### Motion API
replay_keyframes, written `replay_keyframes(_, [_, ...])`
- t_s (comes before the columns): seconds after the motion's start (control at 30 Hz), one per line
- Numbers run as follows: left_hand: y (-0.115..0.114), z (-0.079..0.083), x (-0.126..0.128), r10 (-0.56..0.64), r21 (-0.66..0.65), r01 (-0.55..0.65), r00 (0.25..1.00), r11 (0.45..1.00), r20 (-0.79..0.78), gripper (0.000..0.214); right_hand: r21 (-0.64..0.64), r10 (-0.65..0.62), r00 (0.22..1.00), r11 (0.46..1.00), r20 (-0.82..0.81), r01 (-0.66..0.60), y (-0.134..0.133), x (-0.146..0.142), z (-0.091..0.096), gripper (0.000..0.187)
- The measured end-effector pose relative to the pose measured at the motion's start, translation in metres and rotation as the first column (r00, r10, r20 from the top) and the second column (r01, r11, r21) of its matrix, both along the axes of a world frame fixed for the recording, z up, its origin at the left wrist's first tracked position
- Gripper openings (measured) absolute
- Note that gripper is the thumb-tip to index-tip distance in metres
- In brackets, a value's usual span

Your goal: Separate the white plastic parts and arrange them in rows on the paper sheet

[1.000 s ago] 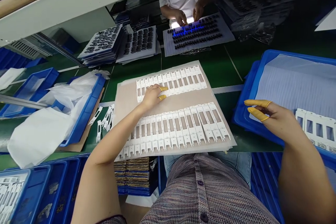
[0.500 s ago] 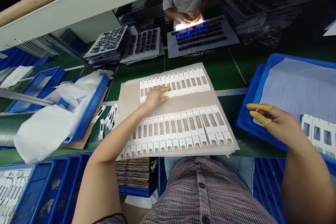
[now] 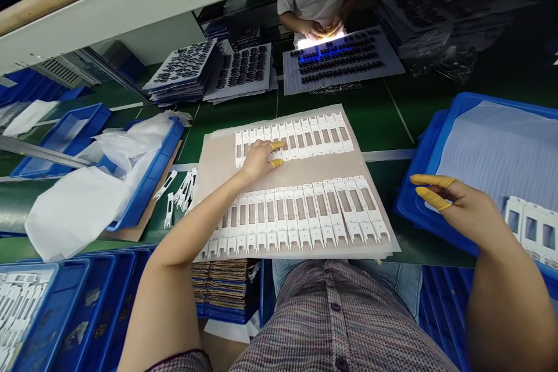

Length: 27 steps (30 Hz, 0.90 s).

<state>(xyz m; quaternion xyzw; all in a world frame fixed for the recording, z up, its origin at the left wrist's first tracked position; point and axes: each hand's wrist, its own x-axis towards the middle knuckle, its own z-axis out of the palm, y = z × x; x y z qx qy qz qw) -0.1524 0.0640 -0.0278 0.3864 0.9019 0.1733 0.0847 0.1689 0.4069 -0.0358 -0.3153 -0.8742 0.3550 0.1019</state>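
My left hand point(image 3: 260, 161), with yellow finger cots on two fingers, rests on the left part of an upper row of white plastic frames point(image 3: 305, 136). It holds nothing that I can see. Both that row and a lower row of white frames point(image 3: 296, 215) lie on a beige sheet point(image 3: 305, 170). My right hand point(image 3: 464, 206), also wearing yellow cots, hovers apart from them over a blue tray point(image 3: 462, 106) lined with a pale blue sheet. Its fingertips are open, near white frames point(image 3: 529, 226) in that tray.
Loose white pieces point(image 3: 181, 195) lie left of the sheet on a green belt point(image 3: 375, 122). White plastic fills a blue tray point(image 3: 148, 171) further left. A co-worker's hands point(image 3: 320, 29) work at a lit panel point(image 3: 320, 40) beyond, beside trays of dark components point(image 3: 340, 58).
The whole view drifts slightly, with the scene shifting right and down. My hands stay nearly in place against the frames. The co-worker's hands have come closer together above the lit panel.
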Motion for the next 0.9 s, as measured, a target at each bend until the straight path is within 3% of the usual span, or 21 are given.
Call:
replay_keyframes(0.17, [-0.014,0.005,-0.011,0.031,0.11,-0.033,0.999,0.993,0.02,0.046,-0.034,-0.016,1.0,0.999,0.017,0.017,-0.001,-0.002,0.002,0.061])
replay_keyframes(0.27, [-0.036,0.01,-0.031,0.126,0.247,-0.152,0.985,0.957,0.116,0.04,-0.045,-0.055,0.998,0.997,0.021,0.056,-0.001,-0.002,0.003,0.061])
replay_keyframes(0.37, [-0.059,0.012,-0.046,0.191,0.295,-0.244,0.962,0.924,0.197,0.041,-0.066,-0.088,0.996,0.994,0.033,0.09,0.002,0.0,0.0,0.06])
replay_keyframes(0.5, [-0.071,0.009,-0.042,0.122,0.218,-0.162,0.975,0.962,0.186,0.042,-0.089,-0.079,0.996,0.993,0.037,0.082,0.003,-0.001,-0.003,0.06])
replay_keyframes(0.6, [-0.064,0.005,-0.029,0.083,0.065,-0.086,0.996,0.994,0.045,0.042,-0.091,-0.079,0.997,0.993,0.025,0.081,-0.001,-0.005,-0.002,0.059])
replay_keyframes(0.7, [-0.057,0.002,-0.021,0.09,-0.062,-0.093,0.995,0.994,-0.054,0.043,-0.12,-0.081,0.997,0.989,0.021,0.083,-0.004,-0.008,-0.001,0.059])
replay_keyframes(0.9, [-0.056,-0.001,-0.022,0.11,-0.071,-0.11,0.994,0.991,-0.012,0.038,-0.123,-0.084,0.996,0.989,0.032,0.087,0.0,-0.005,-0.003,0.057])
